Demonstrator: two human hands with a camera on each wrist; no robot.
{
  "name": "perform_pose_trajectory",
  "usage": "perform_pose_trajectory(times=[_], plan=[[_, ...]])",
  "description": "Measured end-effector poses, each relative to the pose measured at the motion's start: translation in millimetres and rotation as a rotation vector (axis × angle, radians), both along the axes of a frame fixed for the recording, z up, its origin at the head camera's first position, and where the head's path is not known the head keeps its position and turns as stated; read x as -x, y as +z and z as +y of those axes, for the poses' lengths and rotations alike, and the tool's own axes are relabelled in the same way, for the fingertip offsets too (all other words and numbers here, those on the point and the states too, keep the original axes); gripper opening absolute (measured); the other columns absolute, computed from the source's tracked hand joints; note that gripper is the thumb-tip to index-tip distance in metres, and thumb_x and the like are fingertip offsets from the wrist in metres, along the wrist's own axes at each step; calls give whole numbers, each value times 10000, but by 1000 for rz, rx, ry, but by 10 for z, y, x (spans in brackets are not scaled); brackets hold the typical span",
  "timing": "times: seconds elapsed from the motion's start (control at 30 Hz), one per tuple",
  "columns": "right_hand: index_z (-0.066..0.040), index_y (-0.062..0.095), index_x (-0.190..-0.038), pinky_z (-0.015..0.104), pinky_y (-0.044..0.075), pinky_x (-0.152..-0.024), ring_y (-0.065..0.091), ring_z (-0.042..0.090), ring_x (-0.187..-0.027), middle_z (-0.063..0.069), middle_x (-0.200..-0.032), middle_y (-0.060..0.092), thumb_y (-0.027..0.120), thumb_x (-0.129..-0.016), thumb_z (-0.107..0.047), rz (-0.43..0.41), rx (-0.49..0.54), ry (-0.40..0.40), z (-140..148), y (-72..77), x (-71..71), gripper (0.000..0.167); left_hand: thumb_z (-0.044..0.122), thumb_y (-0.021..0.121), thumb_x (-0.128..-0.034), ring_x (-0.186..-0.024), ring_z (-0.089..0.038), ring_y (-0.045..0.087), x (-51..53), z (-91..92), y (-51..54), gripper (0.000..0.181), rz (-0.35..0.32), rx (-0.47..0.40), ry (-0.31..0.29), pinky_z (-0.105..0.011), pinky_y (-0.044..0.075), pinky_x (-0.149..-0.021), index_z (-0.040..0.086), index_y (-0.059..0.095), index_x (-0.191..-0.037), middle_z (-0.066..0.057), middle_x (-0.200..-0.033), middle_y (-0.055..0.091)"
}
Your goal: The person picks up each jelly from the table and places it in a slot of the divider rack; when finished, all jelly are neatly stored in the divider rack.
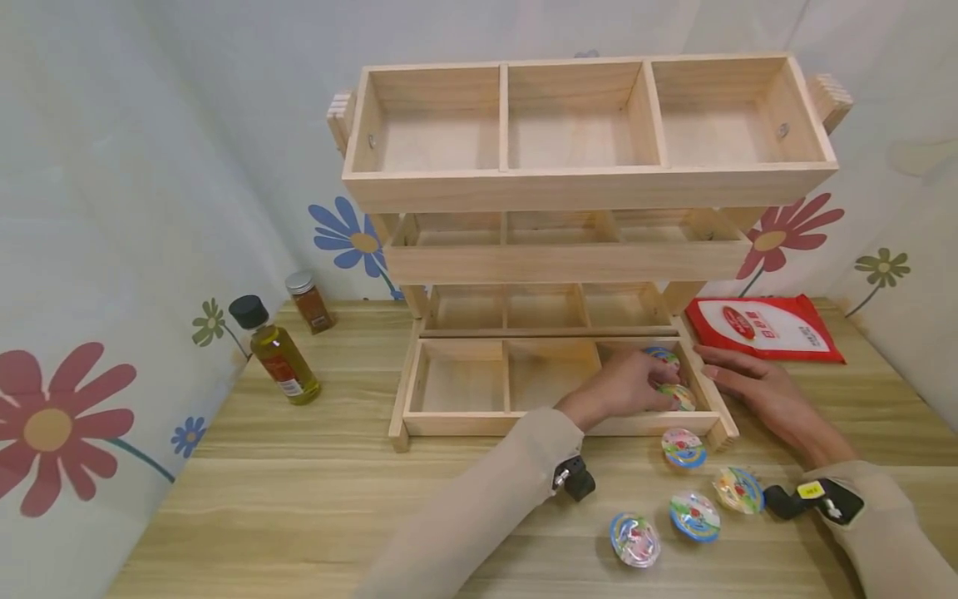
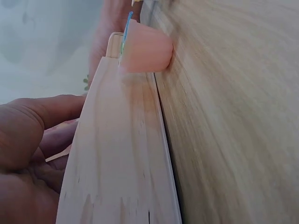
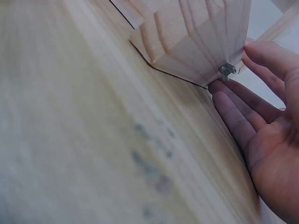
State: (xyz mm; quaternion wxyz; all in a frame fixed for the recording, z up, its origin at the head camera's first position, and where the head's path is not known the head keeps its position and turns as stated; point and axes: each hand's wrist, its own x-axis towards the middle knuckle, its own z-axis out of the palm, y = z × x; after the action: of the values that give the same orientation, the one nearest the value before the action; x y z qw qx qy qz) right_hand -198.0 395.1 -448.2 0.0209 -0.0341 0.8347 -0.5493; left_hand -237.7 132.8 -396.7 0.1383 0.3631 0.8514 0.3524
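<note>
My left hand (image 1: 624, 384) reaches into the right compartment of the bottom tray on a wooden rack (image 1: 456, 426). Its thumb and fingers pinch a small jelly cup (image 1: 679, 396) with a printed lid. Behind that one, another jelly cup (image 1: 662, 358) lies in the same compartment. In the left wrist view, the front board (image 2: 121, 149) hides part of the fingers. My right hand (image 1: 771, 391) is at the rack's right side; its extended fingertips touch the wooden end (image 3: 201, 42). A pink jelly cup (image 2: 147, 49) stands by the front board.
More jelly cups (image 1: 634, 539) are scattered on the table before the rack's right end. A red and white packet (image 1: 767, 329) lies behind my right hand. Left of the rack stand an oil bottle (image 1: 284, 358) and a spice jar (image 1: 310, 304). Upper trays (image 1: 584, 191) overhang the lower ones.
</note>
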Motion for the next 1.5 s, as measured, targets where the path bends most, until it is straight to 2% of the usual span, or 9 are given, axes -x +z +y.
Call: perform_pose_trajectory(times=[0.2,0.37,0.57,0.83,0.93,1.17,1.37,1.5], plan=[[-163,524,-1585,111,458,-926,407,134,-1314,-243,-1370,549,597,-1100,-364,-5,-41,-10,13,-8,9,529,152,835,-942,-989,-38,709,-48,-115,46,363,-28,-63,16,-78,483,-784,68,771,-1289,24,-1233,768],[-161,517,-1589,116,474,-923,433,66,-1272,-247,-1368,554,598,-1100,-356,-8,-35,-6,15,-9,9,533,174,837,-944,-1037,-58,710,-98,-219,95,362,-13,-98,25,-84,485,-810,76,775,-1286,27,-1223,769],[-156,504,-1596,115,472,-924,437,50,-1269,-222,-1396,541,597,-1101,-363,-16,-41,-6,4,-8,7,545,141,826,-952,-1076,-62,709,-198,-358,160,378,-88,-205,-14,-105,508,-848,35,753,-1307,18,-1280,749],[-158,524,-1584,96,444,-924,448,-11,-1250,-253,-1372,565,607,-1093,-382,3,-65,-13,-4,3,-12,546,152,837,-940,-983,27,694,-404,-561,258,332,-79,-177,-102,-108,526,-810,49,775,-1250,-31,-1214,774],[-161,528,-1582,99,450,-929,455,-8,-1253,-250,-1375,569,611,-1090,-392,1,-61,-13,-10,8,-13,550,166,846,-934,-997,32,695,-476,-633,242,337,-113,-175,-131,-108,528,-827,51,776,-1242,-6,-1203,777],[-167,531,-1581,111,468,-922,460,11,-1244,-235,-1372,560,604,-1093,-383,5,-60,-11,-9,3,-2,538,138,856,-922,-1054,-5,700,-616,-782,176,371,-259,-212,-217,-141,535,-892,21,758,-1261,-9,-1238,767],[-128,530,-1574,103,467,-913,503,-46,-1201,-272,-1324,591,604,-1099,-337,24,-42,-12,-5,-17,2,525,91,848,-920,-1127,-24,674,-713,-881,115,416,-354,-222,-319,-173,544,-923,-19,719,-1301,1,-1285,741],[-133,535,-1572,101,470,-912,527,-75,-1182,-292,-1305,606,605,-1101,-313,29,-14,-7,-5,-19,-6,509,51,845,-910,-1138,-15,663,-754,-907,84,436,-405,-220,-344,-179,542,-933,-33,706,-1314,-17,-1304,733]])
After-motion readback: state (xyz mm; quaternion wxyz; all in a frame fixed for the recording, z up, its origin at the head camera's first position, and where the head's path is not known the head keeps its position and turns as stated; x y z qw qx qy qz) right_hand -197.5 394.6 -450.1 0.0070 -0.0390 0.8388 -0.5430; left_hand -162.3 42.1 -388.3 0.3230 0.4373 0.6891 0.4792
